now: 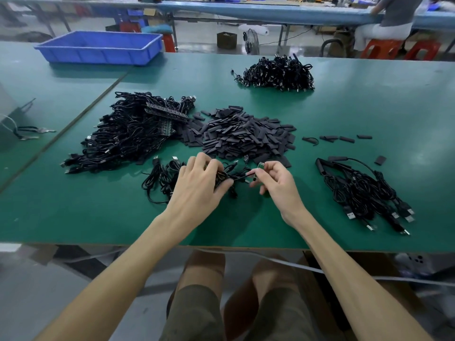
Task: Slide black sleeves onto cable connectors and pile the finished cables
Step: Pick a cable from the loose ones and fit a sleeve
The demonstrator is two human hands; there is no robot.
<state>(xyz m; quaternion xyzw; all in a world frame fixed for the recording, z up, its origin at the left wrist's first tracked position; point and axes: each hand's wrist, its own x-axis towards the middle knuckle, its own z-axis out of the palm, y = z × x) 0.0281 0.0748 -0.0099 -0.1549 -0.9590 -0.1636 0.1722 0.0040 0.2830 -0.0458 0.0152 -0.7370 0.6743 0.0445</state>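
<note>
My left hand (200,179) grips a bundle of black cables (162,178) lying near the table's front. My right hand (274,179) pinches the small green circuit-board connector (259,167) at the end of one cable stretched between both hands. A heap of flat black sleeves (243,136) lies just beyond my hands. To its left sits a big tangle of unsleeved cables (130,134). A pile of sleeved cables (364,190) with USB plugs lies to the right.
Another cable pile (278,72) sits at the back of the green table (344,114). A blue plastic tray (101,46) stands at the far left. A few loose sleeves (344,139) lie right of the heap. A person sits on a red stool (379,48) beyond the table.
</note>
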